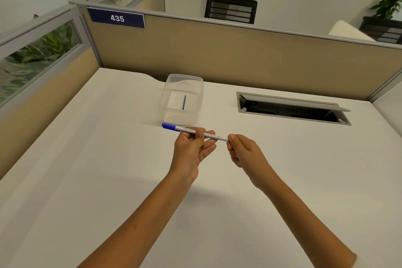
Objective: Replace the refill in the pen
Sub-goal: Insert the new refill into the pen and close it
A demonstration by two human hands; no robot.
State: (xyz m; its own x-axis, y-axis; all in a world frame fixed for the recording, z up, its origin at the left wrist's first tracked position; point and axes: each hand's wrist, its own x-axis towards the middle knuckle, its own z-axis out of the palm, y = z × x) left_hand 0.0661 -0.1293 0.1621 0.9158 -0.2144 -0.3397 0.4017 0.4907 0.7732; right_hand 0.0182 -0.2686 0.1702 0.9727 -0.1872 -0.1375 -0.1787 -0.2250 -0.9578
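Cubicle desk [108, 159], pen held above it, task barely begun.

Left hand [191, 148] has its grip closed around the barrel of the capped pen [195, 132]; right hand [241, 150] pinches the pen's tail end, seemingly to open it there. One blue refill [184, 102] lies in the clear container [171, 85] just behind. Judging by this, the swap remains to be done.

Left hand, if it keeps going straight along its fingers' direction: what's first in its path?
Probably the clear plastic container holding a thin blue refill; the left hand, gripping the white pen with blue cap, points up toward it. Depth is uncertain.
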